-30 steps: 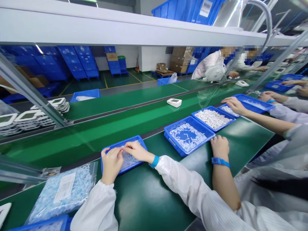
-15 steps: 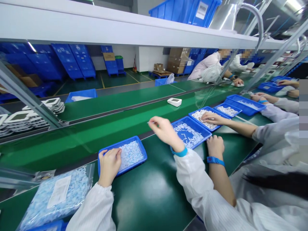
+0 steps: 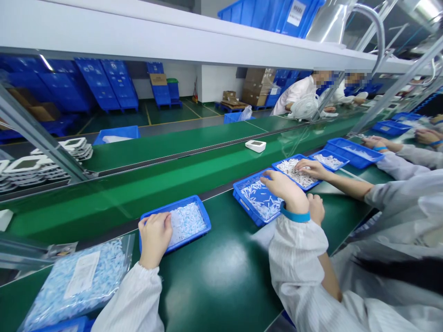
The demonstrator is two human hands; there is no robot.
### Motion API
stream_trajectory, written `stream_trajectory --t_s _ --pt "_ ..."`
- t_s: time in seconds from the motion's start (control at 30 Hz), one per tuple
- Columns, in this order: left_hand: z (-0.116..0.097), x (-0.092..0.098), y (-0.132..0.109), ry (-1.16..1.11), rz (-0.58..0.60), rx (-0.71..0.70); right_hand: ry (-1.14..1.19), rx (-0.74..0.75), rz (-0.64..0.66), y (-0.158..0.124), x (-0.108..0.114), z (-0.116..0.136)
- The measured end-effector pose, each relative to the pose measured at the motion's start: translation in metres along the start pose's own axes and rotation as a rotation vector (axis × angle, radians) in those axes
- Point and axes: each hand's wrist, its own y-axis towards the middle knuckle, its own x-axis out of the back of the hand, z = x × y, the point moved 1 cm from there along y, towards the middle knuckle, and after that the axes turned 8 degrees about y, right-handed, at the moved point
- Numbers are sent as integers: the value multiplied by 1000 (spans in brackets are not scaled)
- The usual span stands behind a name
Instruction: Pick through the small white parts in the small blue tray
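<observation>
My left hand [image 3: 154, 236] rests on the near left corner of a shallow blue tray [image 3: 204, 216] of small white and pale blue parts, with its fingers curled over the rim. My right hand [image 3: 283, 186], a blue band at its wrist, reaches over a second blue tray [image 3: 242, 196] of white parts. Its fingers are stretched out low over those parts, and I cannot see anything in them. A co-worker's fist [image 3: 315, 207] lies just behind my right wrist.
A clear bag of pale blue parts [image 3: 79, 276] lies at my left. The co-worker's other hand [image 3: 309, 168] is in a third tray [image 3: 282, 166]. A white device [image 3: 255, 145] rides the green belt [image 3: 173, 177]. More trays and people are at the far right.
My right hand has left the first tray, swung right above the belt's edge and come down over the second tray. My left hand has stayed on the first tray.
</observation>
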Motion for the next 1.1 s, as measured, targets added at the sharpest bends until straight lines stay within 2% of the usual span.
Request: stream_trajectory --t_s 0.1,0.2,0.37,0.47,0.57,0.73,1.1 --pt "0 1 0 45 -1 53 41 122 195 -8 -14 35" --pt "0 1 0 75 27 71 81 363 312 -22 -38 76" --pt "1 -2 -2 37 60 38 252 778 351 -44 -111 133" --pt "2 -4 -2 26 103 35 123 834 315 -48 -157 146" --pt "2 -5 -2 46 196 83 -2 859 289 -49 -183 147" --pt "3 -6 -2 103 288 103 -131 898 264 -50 -191 145" --pt "4 -5 -1 88 273 125 -134 892 264 -52 -191 147"
